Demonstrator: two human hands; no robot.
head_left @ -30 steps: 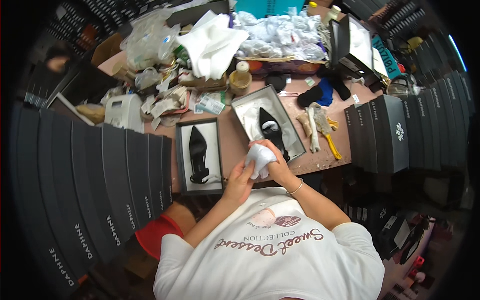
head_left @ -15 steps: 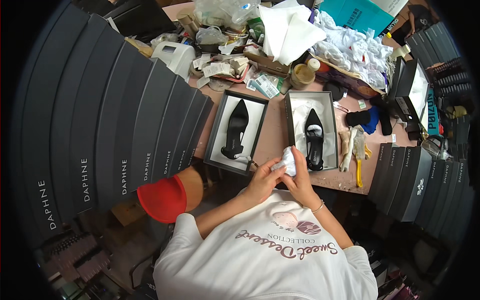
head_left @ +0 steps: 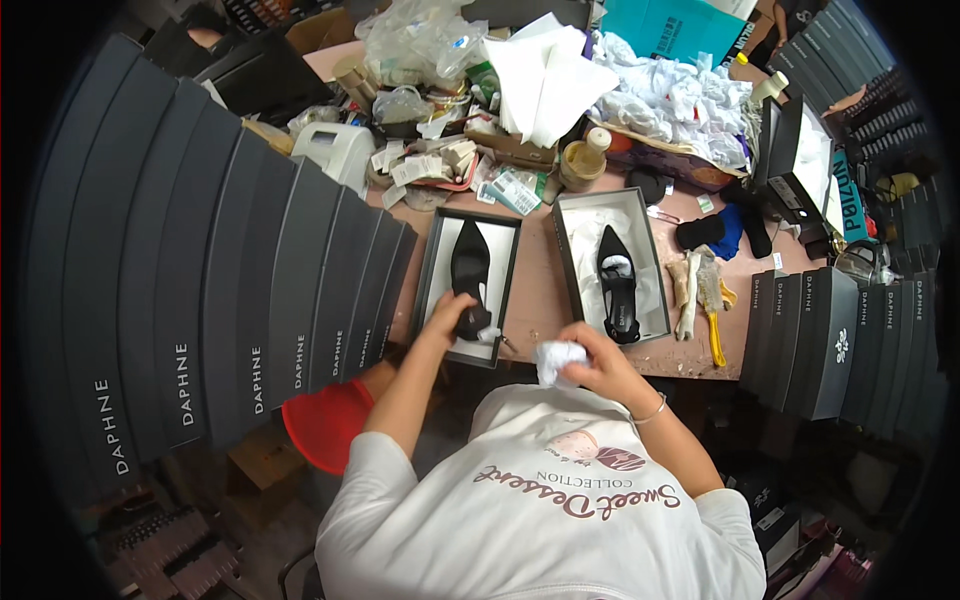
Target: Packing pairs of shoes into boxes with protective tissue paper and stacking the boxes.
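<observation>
My left hand [head_left: 445, 318] closes on the back part of a black pointed-toe shoe [head_left: 468, 262], which lies in the left grey box [head_left: 503, 262]. A small white tag hangs by that shoe's heel. Just in front of my chest, my right hand [head_left: 608, 372] grips a crumpled wad of white paper [head_left: 556, 362]. The matching black shoe [head_left: 620, 292] rests in the right grey box [head_left: 652, 238], beside loose white tissue. White stuffing shows inside this second shoe's front part.
Tall stacks of dark shoeboxes [head_left: 215, 270] flank the left, with more boxes [head_left: 822, 340] at right. A yellow-handled brush [head_left: 716, 335] lies right of the boxes. Behind stand a jar [head_left: 582, 165], white paper sheets [head_left: 545, 80] and heaped crumpled paper [head_left: 680, 100]. A red stool [head_left: 325, 425] sits lower left.
My hands have parted. The left one went forward and left to the shoe in the left box and took hold of it; the paper wad stays in my right hand.
</observation>
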